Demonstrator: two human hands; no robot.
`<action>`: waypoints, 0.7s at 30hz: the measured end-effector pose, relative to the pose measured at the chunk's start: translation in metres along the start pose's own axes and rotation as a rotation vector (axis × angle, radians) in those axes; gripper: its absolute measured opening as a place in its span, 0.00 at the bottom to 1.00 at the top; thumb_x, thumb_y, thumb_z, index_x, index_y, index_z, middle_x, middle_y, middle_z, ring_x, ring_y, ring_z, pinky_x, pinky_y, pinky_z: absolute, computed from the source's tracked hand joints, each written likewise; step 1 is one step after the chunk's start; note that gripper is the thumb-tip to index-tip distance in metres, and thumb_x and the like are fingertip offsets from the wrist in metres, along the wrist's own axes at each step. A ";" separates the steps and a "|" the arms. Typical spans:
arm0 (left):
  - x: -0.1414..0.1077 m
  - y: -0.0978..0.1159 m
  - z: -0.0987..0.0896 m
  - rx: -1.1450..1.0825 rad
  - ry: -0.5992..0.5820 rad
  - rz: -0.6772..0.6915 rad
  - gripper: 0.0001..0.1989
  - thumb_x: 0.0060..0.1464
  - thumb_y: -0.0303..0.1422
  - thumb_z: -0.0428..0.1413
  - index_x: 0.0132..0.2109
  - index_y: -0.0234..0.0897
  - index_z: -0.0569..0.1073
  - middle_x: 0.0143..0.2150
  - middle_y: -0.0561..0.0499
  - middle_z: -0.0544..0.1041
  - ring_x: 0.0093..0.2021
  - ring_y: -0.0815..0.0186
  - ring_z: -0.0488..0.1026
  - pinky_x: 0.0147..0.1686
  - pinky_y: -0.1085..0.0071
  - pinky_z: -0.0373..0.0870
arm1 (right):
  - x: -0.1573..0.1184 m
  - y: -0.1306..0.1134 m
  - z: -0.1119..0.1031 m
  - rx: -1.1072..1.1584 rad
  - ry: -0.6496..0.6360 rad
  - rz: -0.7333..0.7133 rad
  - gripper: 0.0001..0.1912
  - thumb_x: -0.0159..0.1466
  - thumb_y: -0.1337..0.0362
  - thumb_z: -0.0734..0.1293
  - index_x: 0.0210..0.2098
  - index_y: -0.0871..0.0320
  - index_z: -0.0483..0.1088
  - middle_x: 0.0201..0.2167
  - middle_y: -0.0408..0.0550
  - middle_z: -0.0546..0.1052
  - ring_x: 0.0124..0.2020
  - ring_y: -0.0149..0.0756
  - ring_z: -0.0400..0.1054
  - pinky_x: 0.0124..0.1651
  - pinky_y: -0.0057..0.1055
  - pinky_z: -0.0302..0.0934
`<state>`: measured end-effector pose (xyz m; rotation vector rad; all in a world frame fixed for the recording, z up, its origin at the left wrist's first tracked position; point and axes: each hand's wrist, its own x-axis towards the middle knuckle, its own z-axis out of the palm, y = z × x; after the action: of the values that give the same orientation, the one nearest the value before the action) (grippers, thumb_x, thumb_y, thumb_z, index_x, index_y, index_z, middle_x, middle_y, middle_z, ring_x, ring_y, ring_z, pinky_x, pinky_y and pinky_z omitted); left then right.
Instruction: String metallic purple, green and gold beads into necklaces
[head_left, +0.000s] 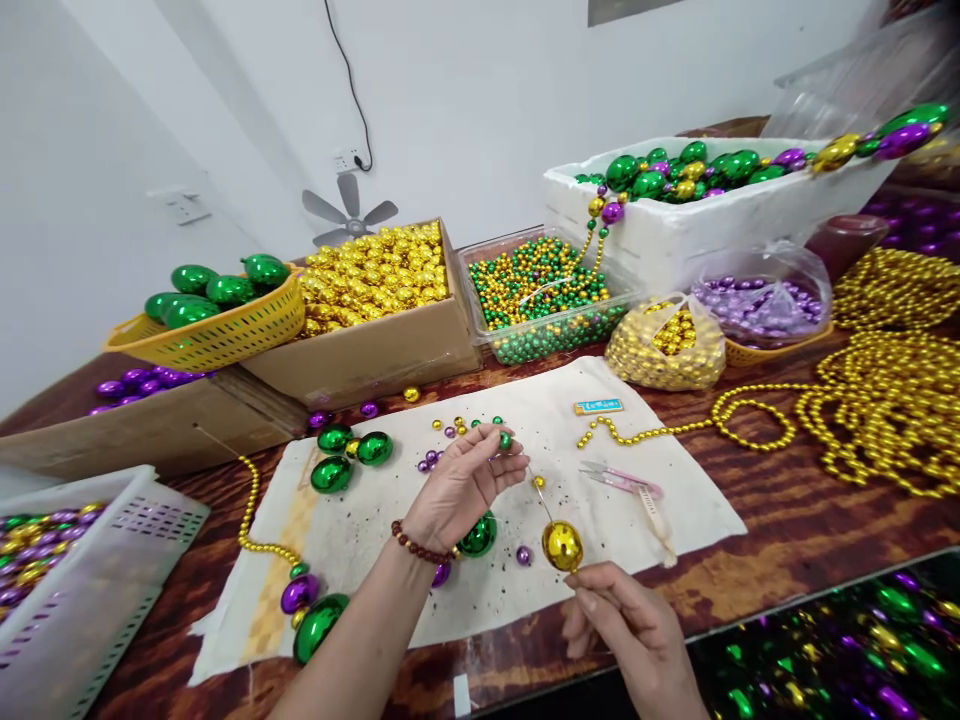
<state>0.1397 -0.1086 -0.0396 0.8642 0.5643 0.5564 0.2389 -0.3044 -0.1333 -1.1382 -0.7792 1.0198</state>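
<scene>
My left hand point(469, 475), with a brown bead bracelet point(421, 544) at its wrist, pinches a small green bead point(505, 440) between thumb and fingers. My right hand point(634, 630) is closed at the lower end of a large gold bead point(562, 545). A thin needle-like rod point(540, 492) sticks up from that bead towards my left hand. Below my left hand, a large green bead point(478, 535) is partly hidden. On the white cloth point(600, 600) lie a purple bead point(523, 555), small purple beads point(430, 460) and large green beads point(331, 474).
Pink-handled thread snips point(622, 480) lie right on the cloth. A partly strung bead strand point(251, 500) runs along the left. Behind stand a cardboard box point(375, 365) of gold beads, a clear tub point(555, 340) and a white foam box point(600, 235). Gold bead strings point(892, 400) pile up right.
</scene>
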 end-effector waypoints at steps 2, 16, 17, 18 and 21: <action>-0.003 -0.003 0.002 -0.052 0.020 0.012 0.06 0.57 0.32 0.58 0.42 0.35 0.73 0.36 0.49 0.76 0.37 0.66 0.76 0.44 0.66 0.71 | -0.002 -0.005 0.000 -0.019 -0.022 -0.009 0.12 0.68 0.57 0.61 0.37 0.59 0.71 0.22 0.45 0.75 0.21 0.33 0.70 0.25 0.26 0.64; -0.003 -0.008 0.007 -0.050 0.066 0.037 0.07 0.56 0.31 0.58 0.43 0.36 0.75 0.37 0.51 0.75 0.34 0.68 0.75 0.43 0.64 0.72 | -0.001 -0.006 -0.002 -0.067 -0.039 0.038 0.13 0.68 0.56 0.61 0.37 0.59 0.71 0.22 0.45 0.74 0.19 0.32 0.69 0.23 0.25 0.62; -0.003 -0.009 0.008 -0.018 0.066 0.051 0.08 0.56 0.32 0.59 0.44 0.37 0.75 0.38 0.51 0.75 0.34 0.68 0.75 0.43 0.64 0.72 | -0.001 -0.006 -0.002 -0.069 -0.037 0.048 0.14 0.67 0.56 0.61 0.37 0.59 0.71 0.22 0.45 0.74 0.20 0.32 0.69 0.23 0.25 0.62; -0.004 -0.011 0.010 0.027 0.065 0.073 0.09 0.56 0.32 0.59 0.45 0.38 0.75 0.39 0.50 0.75 0.35 0.68 0.75 0.43 0.63 0.71 | 0.000 -0.005 -0.003 -0.070 -0.034 0.058 0.14 0.67 0.55 0.61 0.37 0.59 0.71 0.22 0.45 0.74 0.20 0.32 0.70 0.24 0.25 0.62; -0.008 -0.019 0.016 0.250 0.021 0.112 0.18 0.52 0.32 0.62 0.51 0.41 0.73 0.42 0.49 0.76 0.38 0.65 0.75 0.45 0.62 0.70 | 0.005 -0.003 -0.006 -0.075 -0.016 0.085 0.14 0.68 0.55 0.61 0.40 0.58 0.71 0.25 0.46 0.75 0.23 0.34 0.71 0.26 0.26 0.64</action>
<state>0.1482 -0.1326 -0.0447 1.1328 0.6150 0.6055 0.2473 -0.3020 -0.1321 -1.2376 -0.7935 1.0792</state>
